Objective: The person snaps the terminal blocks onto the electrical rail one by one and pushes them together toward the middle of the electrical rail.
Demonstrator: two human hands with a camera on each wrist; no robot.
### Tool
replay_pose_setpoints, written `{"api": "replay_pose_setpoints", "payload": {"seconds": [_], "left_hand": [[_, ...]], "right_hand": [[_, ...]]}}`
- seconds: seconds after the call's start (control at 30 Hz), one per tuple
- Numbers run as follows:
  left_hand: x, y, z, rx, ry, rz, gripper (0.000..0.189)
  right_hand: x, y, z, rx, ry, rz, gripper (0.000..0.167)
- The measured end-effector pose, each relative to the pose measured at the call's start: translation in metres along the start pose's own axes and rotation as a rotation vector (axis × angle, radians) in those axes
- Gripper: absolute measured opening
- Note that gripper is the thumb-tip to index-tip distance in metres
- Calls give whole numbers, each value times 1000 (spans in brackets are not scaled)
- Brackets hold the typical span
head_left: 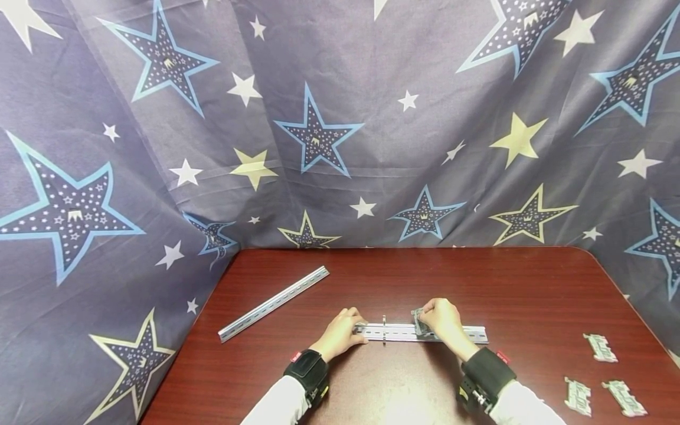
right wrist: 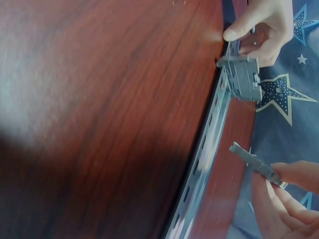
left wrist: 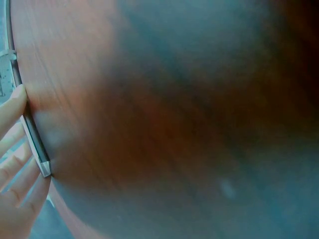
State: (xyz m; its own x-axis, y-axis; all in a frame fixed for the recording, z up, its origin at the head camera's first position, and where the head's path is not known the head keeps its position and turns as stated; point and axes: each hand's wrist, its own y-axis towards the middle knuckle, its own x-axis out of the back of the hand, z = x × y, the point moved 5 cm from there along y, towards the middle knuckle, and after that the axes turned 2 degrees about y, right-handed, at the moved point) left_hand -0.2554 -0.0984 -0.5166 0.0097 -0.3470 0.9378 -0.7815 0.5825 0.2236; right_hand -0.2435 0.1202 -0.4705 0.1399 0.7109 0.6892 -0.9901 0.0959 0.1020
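A slotted metal DIN rail [head_left: 401, 333] lies across the table in front of me. My left hand [head_left: 340, 335] grips its left end, thumb on the near edge and fingers along the far side, as the left wrist view also shows around the rail [left wrist: 34, 139]. One grey terminal block [right wrist: 241, 77] stands upright across the rail, a little right of that hand. My right hand [head_left: 445, 320] pinches another grey terminal block [right wrist: 255, 163] between thumb and fingers. In the right wrist view this block is tilted and apart from the rail.
A second DIN rail [head_left: 273, 304] lies slantwise at the table's left. Toward the right edge lie three loose terminal blocks, the farthest [head_left: 601, 347] alone and two nearer ones [head_left: 578, 396] side by side. A star-patterned cloth [head_left: 340, 195] hangs behind the reddish-brown table [head_left: 504, 283].
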Motion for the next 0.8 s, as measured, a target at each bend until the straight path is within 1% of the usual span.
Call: {"api": "replay_pose_setpoints", "payload": {"seconds": [0.17,0.47,0.8], "left_hand": [[0,0,0,-2,-3,-6,30],[0,0,1,5,-1,-5,31],[0,0,0,5,4,-3,32]], "right_hand": [[-8,-4,0,-22,17,-4,5],[-23,-11,4,-11,39,-5,7],[-31,-17,5,6,40,7,9]]}}
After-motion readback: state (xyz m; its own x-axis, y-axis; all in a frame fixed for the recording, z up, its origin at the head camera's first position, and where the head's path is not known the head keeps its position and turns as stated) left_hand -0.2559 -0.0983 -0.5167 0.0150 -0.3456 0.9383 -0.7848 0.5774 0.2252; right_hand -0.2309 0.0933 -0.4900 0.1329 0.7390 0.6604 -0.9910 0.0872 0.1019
